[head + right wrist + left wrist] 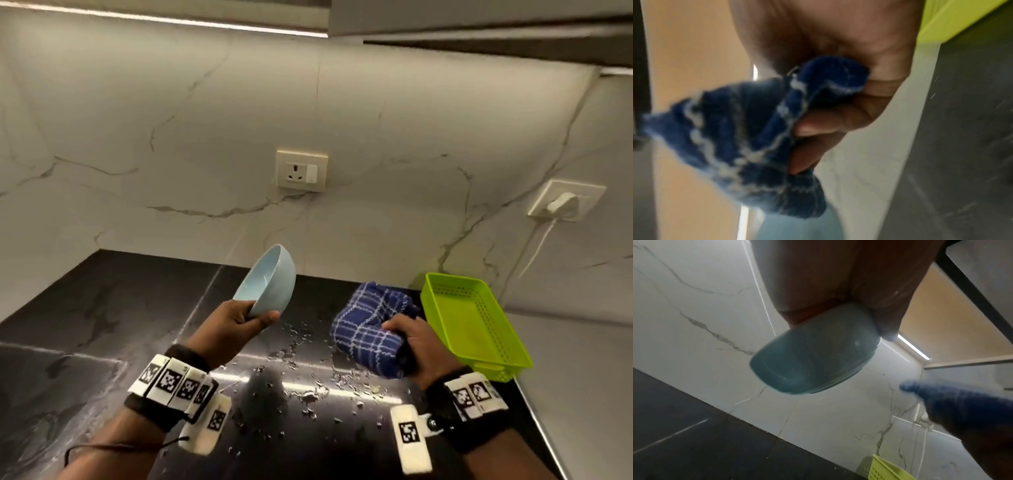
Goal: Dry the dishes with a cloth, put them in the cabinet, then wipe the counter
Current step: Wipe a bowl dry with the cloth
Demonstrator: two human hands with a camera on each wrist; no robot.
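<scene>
My left hand (239, 320) grips a light blue bowl (269, 284) by its rim and holds it tilted above the black counter (85, 325). In the left wrist view the bowl (813, 353) shows its underside, pinched between thumb and fingers (888, 324). My right hand (411, 337) clutches a bunched blue checked cloth (370, 325) to the right of the bowl, apart from it. The right wrist view shows the cloth (756, 138) crumpled under curled fingers (828, 126), with a blurred edge of the bowl (797, 227) below it.
A lime green plastic basket (479, 325) stands empty on the counter at the right, against the marble wall. Water drops (308, 383) lie scattered on the counter between my hands. Two wall sockets (301, 169) sit on the backsplash, one with a white charger (561, 204) and cable. Cabinet underside overhead.
</scene>
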